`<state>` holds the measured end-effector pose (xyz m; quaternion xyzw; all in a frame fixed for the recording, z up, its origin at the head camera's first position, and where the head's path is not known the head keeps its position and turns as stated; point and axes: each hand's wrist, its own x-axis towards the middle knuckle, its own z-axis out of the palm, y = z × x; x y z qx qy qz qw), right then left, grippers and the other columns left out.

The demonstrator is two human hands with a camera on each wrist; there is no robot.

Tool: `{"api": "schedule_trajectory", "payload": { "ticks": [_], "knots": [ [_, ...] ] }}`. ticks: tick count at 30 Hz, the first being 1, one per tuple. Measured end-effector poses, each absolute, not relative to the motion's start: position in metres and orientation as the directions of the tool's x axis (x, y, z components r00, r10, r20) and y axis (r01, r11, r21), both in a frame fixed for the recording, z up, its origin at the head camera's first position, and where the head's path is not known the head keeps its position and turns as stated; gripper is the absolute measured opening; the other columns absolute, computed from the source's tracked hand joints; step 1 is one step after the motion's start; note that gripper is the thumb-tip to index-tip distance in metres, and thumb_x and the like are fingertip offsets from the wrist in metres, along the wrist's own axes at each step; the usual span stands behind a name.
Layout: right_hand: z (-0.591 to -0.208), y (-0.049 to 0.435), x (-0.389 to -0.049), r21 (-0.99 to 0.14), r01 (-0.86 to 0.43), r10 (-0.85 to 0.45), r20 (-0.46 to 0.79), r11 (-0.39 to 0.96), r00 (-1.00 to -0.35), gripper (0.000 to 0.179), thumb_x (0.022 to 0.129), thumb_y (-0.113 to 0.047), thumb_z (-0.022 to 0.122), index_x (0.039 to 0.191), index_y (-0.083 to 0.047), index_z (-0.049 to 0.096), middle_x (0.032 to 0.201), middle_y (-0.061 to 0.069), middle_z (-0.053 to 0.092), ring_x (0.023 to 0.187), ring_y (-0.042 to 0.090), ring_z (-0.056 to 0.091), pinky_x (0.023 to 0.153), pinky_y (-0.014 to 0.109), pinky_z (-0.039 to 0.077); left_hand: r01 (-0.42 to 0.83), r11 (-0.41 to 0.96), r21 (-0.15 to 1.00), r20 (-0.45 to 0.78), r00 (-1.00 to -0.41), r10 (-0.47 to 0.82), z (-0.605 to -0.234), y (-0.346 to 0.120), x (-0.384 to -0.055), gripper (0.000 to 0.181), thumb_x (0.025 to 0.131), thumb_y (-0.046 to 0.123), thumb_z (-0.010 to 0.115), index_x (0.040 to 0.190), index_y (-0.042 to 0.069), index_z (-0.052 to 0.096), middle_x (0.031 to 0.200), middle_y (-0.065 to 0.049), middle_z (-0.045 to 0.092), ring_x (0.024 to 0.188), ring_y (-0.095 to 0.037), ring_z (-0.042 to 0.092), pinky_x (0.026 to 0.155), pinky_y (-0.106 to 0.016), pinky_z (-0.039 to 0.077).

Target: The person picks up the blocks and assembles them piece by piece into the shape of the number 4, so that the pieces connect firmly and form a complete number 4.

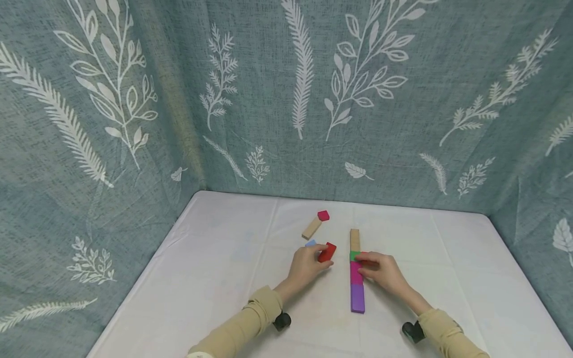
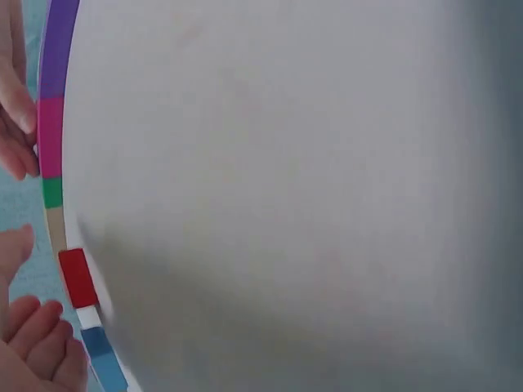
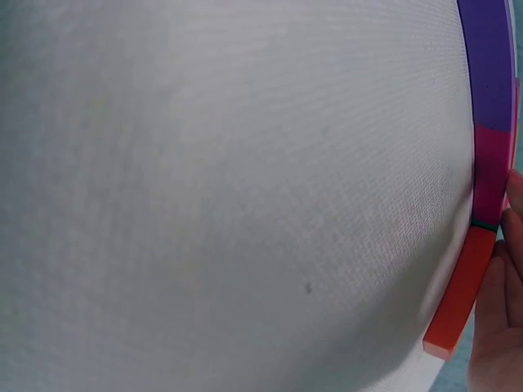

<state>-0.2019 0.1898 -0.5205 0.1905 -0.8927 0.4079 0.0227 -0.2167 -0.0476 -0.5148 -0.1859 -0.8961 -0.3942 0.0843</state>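
Left hand (image 1: pixel 306 266), thumb and fingers parted, stands about a red block (image 1: pixel 329 253) in the lower middle of the head frame; whether the fingertips touch it cannot be told. To its right, the right hand (image 1: pixel 382 271) is at a straight row of blocks (image 1: pixel 357 286), its thumb by the magenta block (image 1: pixel 355 273) and a finger alongside a red-orange block (image 3: pixel 462 290); whether it pinches anything cannot be told. That block adjoins the row's right side, near the green block (image 1: pixel 353 256). Above the green one is a wooden block (image 1: pixel 354 239); a purple block (image 1: pixel 357 298) ends the row at the bottom. A light-blue block (image 1: pixel 311 243) peeks out above the left hand. Higher up, a slanted wooden block (image 1: pixel 311 228) lies just beside a crimson block (image 1: pixel 323 216) on the white cloth (image 1: pixel 215 238).
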Motion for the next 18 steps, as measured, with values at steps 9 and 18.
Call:
{"api": "schedule_trajectory", "payload": {
  "ticks": [9,18],
  "knots": [
    [-0.52,0.19,-0.202,-0.715,-0.351,-0.313,0.191,0.605,-0.93,0.035,0.078,-0.003,0.074,0.112,-0.001,0.068,0.113,0.017,0.068,0.105,0.032,0.065,0.088,0.039,0.053,0.325,0.675,0.663,0.317,-0.938,0.141,-0.523,-0.038,-0.21,0.04,0.075,0.02,0.079,0.11,0.005,0.07,0.092,-0.007,0.074,0.072,-0.011,0.064,0.064,-0.02,0.048],
    [-0.522,0.19,-0.202,-0.727,-0.362,-0.322,0.203,0.583,-0.925,0.034,0.078,-0.004,0.075,0.111,0.0,0.068,0.112,0.019,0.068,0.103,0.033,0.065,0.087,0.038,0.054,0.26,0.708,0.657,0.295,-0.952,0.076,-0.526,-0.035,-0.209,0.039,0.073,0.023,0.081,0.107,0.006,0.072,0.091,-0.007,0.074,0.077,-0.016,0.068,0.063,-0.022,0.049]
  ]
}}
